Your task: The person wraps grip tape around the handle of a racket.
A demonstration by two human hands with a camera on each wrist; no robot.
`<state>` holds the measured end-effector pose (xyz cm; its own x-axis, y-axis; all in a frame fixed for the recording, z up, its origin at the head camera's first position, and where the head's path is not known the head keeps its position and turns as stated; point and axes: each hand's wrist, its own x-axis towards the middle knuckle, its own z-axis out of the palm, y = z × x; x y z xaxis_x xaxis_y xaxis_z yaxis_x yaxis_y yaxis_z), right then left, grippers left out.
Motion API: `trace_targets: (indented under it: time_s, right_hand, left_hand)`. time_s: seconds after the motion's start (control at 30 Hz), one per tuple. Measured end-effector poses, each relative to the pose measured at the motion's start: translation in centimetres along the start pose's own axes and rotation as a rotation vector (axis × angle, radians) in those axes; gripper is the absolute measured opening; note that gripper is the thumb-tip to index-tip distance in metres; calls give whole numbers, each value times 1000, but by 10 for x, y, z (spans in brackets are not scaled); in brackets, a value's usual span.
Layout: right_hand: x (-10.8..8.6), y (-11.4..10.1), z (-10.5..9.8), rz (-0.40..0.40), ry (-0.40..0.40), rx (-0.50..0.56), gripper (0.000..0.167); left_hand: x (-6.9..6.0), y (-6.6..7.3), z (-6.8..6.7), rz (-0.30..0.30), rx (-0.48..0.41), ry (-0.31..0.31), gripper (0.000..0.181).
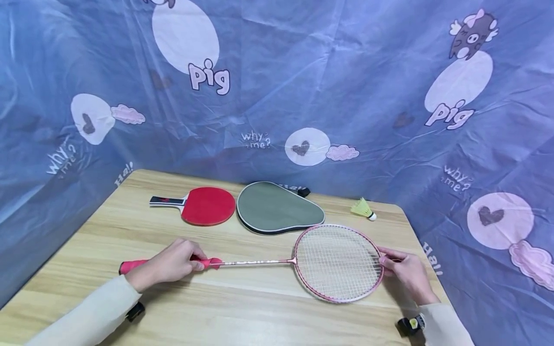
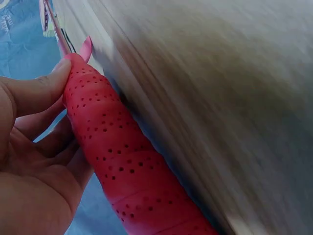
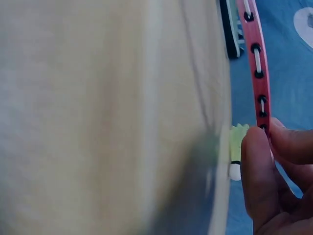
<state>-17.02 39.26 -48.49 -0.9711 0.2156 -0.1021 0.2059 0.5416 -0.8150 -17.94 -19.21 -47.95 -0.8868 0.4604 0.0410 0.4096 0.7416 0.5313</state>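
A badminton racket with a pink frame and pale strings lies across the view, its head to the right. My left hand grips the upper end of its red handle; the left wrist view shows thumb and fingers around the perforated grip wrap. At the far right of the head, my right hand pinches the rim between thumb and fingers. A shadow beneath suggests the racket is held just above the table. The palm side of the left hand is hidden in the head view.
Behind the racket on the wooden table lie a red table tennis bat, a grey-green bat case and a yellow shuttlecock. A blue patterned cloth hangs around the table's back and sides.
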Motion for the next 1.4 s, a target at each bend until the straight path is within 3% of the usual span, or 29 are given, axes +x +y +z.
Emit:
trace_targets:
  time_s: [0.2,0.33,0.47,0.67,0.9,1.2,1.33,1.4]
  right_hand:
    - [-8,8,6,46,-40,72,50]
    - [-18,11,6,59,-68,33,46]
    - [-27,12,7,52,-102,-48,43]
    - [-33,7,10,10,-105,-138,39]
    - [-36,3,14,8,-104,-221,34]
    - [-33,0,6,-50,-259,-180,28]
    - [-24,-9,1,-66,-313,-172,31]
    - [-18,-19,-2,-79,-313,-194,35]
  left_hand:
    - [-1,-3,1,-83,-21,13,11]
    - [-6,-3,4,-133,-16,35,12]
    - [-10,-2,5,-161,11,20,12]
    - [-14,-2,1,-169,49,15,12]
    - [-15,-3,-5,-160,28,-19,13]
    - [-18,-6,-11,-165,49,-64,12]
    - [-17,-12,-22,-133,0,-104,17]
    - [-14,-16,-30,-127,-20,-92,19]
